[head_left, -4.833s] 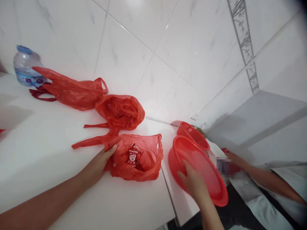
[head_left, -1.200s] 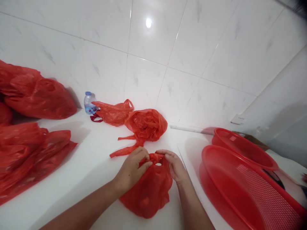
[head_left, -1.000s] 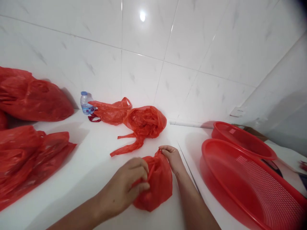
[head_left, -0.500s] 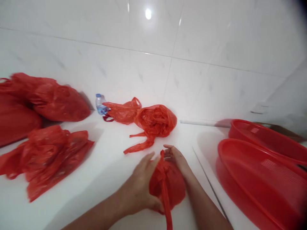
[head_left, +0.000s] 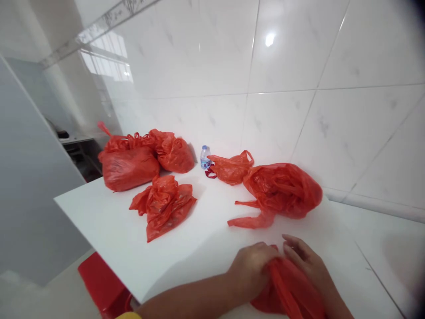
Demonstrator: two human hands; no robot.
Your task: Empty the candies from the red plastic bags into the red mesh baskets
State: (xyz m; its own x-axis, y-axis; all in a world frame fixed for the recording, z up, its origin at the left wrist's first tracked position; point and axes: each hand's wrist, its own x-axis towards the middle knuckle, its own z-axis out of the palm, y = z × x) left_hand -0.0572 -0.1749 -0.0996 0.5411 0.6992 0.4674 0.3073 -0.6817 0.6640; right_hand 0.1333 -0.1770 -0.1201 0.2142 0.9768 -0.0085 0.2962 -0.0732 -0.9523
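Note:
A small red plastic bag (head_left: 288, 290) lies on the white counter (head_left: 109, 221) at the bottom of the view, between my two hands. My left hand (head_left: 250, 270) is curled over the bag's left side, fingers closed on the plastic. My right hand (head_left: 307, 263) rests on the bag's right side with fingers bent against it. A strip of the bag's handle runs down between the hands. What the bag holds is hidden.
Several other red plastic bags lie on the counter: a crumpled one (head_left: 282, 190) just beyond my hands, one (head_left: 164, 204) mid-left, two full ones (head_left: 129, 164) at the far left. A small water bottle (head_left: 205, 157) stands by the tiled wall. Something red (head_left: 101, 283) sits below the counter's edge.
The view has swung left, so the red baskets have left the picture and the counter's left end shows. Both hands have stayed closed on the small bag, bunching it tighter.

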